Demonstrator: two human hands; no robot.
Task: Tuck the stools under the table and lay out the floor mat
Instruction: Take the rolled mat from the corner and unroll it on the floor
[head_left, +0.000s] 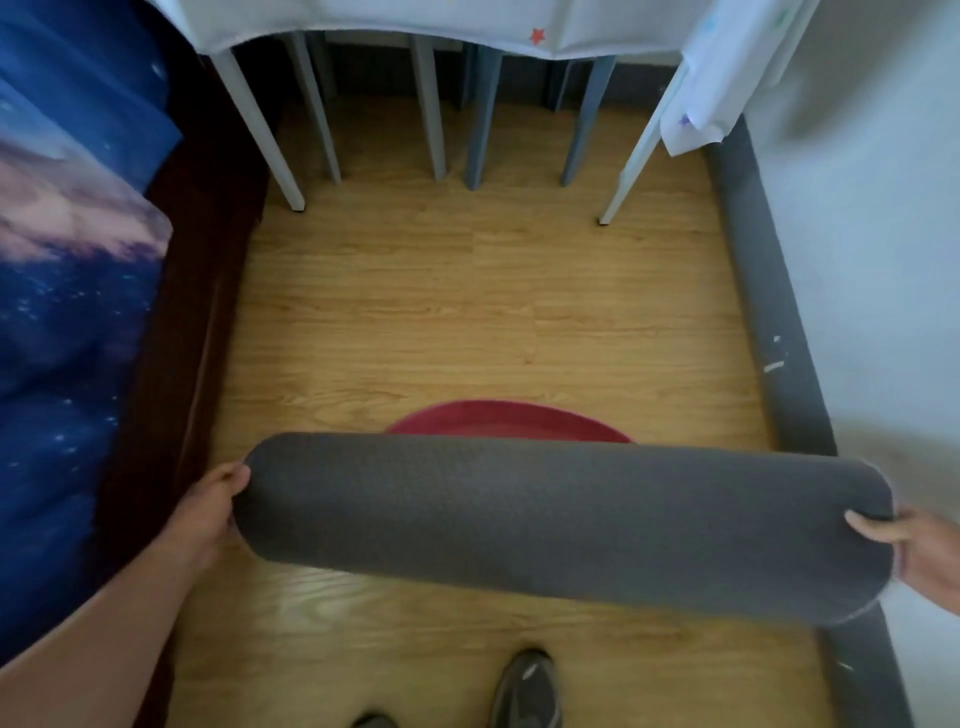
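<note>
A grey rolled floor mat (561, 525) hangs level above the wooden floor, held at both ends. My left hand (205, 514) grips its left end and my right hand (914, 551) grips its right end. Behind the roll a round red shape (506, 422) shows partly, with its lower part hidden by the mat. At the far end stands a table (270, 130) with white legs and a white cloth. Grey stool legs (480, 119) stand underneath it.
A bed with a blue starry cover (67, 322) and a dark frame runs along the left. A white wall with a grey skirting board (769, 312) closes the right side. Bare wooden floor (467, 301) lies between mat and table. My shoes (524, 691) stand near the bottom edge.
</note>
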